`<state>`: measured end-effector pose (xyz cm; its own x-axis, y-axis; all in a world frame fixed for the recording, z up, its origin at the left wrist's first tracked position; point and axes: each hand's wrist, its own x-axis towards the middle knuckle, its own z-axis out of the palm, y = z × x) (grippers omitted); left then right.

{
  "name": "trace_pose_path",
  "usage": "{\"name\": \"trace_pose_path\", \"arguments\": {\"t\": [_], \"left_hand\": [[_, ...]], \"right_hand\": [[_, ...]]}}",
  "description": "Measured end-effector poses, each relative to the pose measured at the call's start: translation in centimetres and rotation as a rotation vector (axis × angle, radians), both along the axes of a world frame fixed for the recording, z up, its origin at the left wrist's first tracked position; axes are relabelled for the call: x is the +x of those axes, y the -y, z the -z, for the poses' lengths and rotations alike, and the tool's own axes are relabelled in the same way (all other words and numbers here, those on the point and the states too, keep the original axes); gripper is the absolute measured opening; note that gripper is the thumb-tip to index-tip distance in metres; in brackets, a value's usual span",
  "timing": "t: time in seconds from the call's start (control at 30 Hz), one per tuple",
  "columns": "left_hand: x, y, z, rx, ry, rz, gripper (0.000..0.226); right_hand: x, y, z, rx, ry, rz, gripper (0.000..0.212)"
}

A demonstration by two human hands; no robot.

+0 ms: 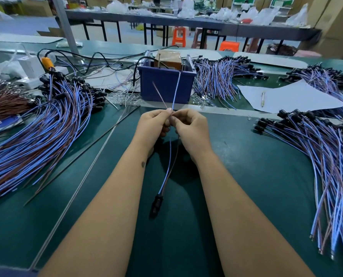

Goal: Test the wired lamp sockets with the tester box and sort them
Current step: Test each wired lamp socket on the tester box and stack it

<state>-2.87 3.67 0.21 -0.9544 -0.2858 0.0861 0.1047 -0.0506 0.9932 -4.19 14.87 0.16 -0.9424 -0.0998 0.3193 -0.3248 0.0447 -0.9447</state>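
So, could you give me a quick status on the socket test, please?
Left hand and right hand pinching one socket's leads. Blue lead up at tester box, brown lead off it. Socket hanging below. Nothing blocking.

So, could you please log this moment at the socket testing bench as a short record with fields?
left hand: left hand pinches the thin brown wire
right hand: right hand pinches the thin blue wire
held item: black lamp socket hangs below the hands on its two wires
tester: dark blue plastic tester box stands beyond the hands; the blue wire reaches up to its top
piles: wired sockets heaped on the left and on the right
other: white paper sheet with a pen
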Motion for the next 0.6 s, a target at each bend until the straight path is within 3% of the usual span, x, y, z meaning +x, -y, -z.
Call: {"name": "trace_pose_path", "arguments": {"t": [0.1,0.23,0.33,0.5,0.6], "left_hand": [[-0.1,0.3,-0.2,0.117,0.006,-0.041,0.017],[-0.1,0.7,-0.6,0.374,-0.005,-0.141,0.026],[-0.1,1.2,-0.7,0.556,-0.015,-0.204,0.025],[-0.3,1.0,-0.5,0.519,-0.04,-0.235,0.022],[-0.3,0.4,-0.2,0.421,-0.067,-0.258,0.019]], "right_hand": [[0.5,0.0,-0.2,-0.01,0.026,-0.125,0.014],[0.7,-0.2,-0.2,0.087,-0.061,-0.25,0.054],[0.5,0.0,0.3,0.124,-0.04,-0.284,0.069],[0.5,0.2,-0.1,-0.124,0.022,-0.205,0.028],[0.1,-0.5,-0.2,-0.278,0.089,-0.109,0.02]]}}
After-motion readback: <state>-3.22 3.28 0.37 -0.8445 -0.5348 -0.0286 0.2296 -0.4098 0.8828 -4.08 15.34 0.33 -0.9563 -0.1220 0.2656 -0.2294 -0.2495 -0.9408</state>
